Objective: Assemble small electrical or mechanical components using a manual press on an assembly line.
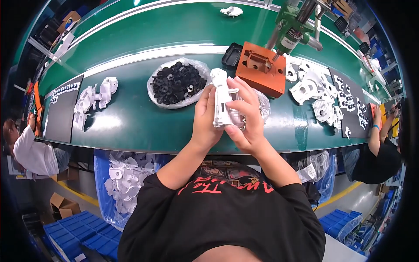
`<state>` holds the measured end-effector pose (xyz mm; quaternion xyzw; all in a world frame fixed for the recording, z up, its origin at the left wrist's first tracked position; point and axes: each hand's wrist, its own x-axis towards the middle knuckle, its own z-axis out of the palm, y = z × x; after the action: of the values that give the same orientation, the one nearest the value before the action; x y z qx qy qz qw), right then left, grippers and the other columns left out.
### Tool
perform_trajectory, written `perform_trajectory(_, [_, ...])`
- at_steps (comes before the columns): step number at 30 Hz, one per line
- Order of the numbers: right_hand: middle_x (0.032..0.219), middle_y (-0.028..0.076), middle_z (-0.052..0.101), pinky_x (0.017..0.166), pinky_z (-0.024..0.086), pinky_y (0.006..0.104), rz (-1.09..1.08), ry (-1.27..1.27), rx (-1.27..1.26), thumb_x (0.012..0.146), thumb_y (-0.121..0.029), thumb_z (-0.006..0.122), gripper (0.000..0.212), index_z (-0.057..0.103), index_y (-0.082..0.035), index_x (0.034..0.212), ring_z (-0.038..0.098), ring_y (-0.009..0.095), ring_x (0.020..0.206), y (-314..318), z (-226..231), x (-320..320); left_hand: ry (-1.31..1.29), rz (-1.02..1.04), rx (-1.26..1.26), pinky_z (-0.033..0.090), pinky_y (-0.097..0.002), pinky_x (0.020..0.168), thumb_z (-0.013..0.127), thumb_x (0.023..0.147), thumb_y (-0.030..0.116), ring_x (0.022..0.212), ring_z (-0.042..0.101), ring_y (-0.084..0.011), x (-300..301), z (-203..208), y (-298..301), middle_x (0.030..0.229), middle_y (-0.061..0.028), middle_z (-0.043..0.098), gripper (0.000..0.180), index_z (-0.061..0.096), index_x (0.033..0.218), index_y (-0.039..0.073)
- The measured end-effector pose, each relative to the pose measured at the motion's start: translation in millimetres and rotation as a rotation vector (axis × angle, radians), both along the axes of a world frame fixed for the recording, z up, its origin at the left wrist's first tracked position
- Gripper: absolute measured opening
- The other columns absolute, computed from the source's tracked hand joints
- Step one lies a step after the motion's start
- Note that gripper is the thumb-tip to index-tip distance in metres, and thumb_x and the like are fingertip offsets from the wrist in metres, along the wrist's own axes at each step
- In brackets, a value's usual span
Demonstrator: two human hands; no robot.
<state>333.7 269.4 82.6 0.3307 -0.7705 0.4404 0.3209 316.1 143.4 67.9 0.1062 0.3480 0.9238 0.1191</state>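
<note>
A white moulded plastic housing (221, 101) is held upright between my two hands, above the front part of the green bench. My left hand (205, 120) presses along its left side. Fingers of my right hand (248, 114) wrap its right side, with the thumb at its lower end. Just left of the hands sits a clear plastic bag (151, 89) of black round parts. Partly hidden behind my right hand is another clear bag (265, 107) of small parts. An orange fixture block (276, 83) stands beyond that hand, under a green press (291, 35).
White housings lie in piles at left (104, 91) and right (307, 89). Dark boards (63, 115) with small parts rest at both ends. A black tray (232, 54) adjoins the fixture. Below the bench stands a blue-lined bin (101, 183) of white parts. Other people work at either side.
</note>
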Motion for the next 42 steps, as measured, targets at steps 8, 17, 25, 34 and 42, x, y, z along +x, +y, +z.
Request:
perform_trajectory(8, [0.135,0.026,0.036,0.103,0.025,0.0568,-0.025,0.047,-0.022,0.084,-0.032,0.059,0.040,0.049,-0.014,0.117,0.033,0.046,0.126,-9,-14,-2,0.057,0.040,-0.053,0.048,-0.0259,0.077,0.040,0.099,0.029,0.092,0.057,-0.0127,-1,-5,9,0.106,-0.0067,0.055,0.031,0.047,0.116,0.004])
perform_trajectory(17, [0.134,0.024,0.039,0.102,0.027,0.0516,-0.049,0.085,0.096,0.089,-0.049,0.048,0.045,0.059,-0.013,0.114,0.032,0.045,0.125,-6,0,-3,0.173,0.300,-0.520,0.045,-0.0227,0.072,0.047,0.095,0.014,0.085,0.053,-0.0097,-10,5,-16,0.091,-0.0043,0.051,0.013,0.044,0.102,0.003])
perform_trajectory(25, [0.140,0.021,0.038,0.107,0.018,0.0538,-0.071,-0.112,0.166,0.088,-0.047,0.050,0.052,0.053,-0.008,0.122,0.023,0.041,0.135,3,-2,-11,-0.066,0.079,-0.205,0.047,-0.0258,0.076,0.045,0.097,0.021,0.090,0.057,-0.0110,-11,17,-16,0.099,-0.0078,0.059,0.022,0.052,0.103,0.001])
perform_trajectory(34, [0.130,0.022,0.049,0.109,0.011,0.0542,-0.225,-0.102,-0.105,0.080,-0.012,0.057,0.032,0.054,-0.002,0.110,0.037,0.037,0.129,45,6,9,0.420,0.112,-0.752,0.047,-0.0212,0.066,0.059,0.088,0.007,0.075,0.058,-0.0067,-73,28,15,0.082,-0.0049,0.063,0.013,0.054,0.094,-0.003])
perform_trajectory(42, [0.112,0.016,0.060,0.104,0.026,0.0499,-0.353,-0.169,-0.186,0.079,-0.005,0.054,0.018,0.057,-0.001,0.096,0.053,0.031,0.111,79,-25,41,0.921,0.320,-1.440,0.048,-0.0397,0.061,0.057,0.087,0.025,0.069,0.064,-0.0288,-160,26,67,0.075,-0.0132,0.066,0.021,0.055,0.093,0.005])
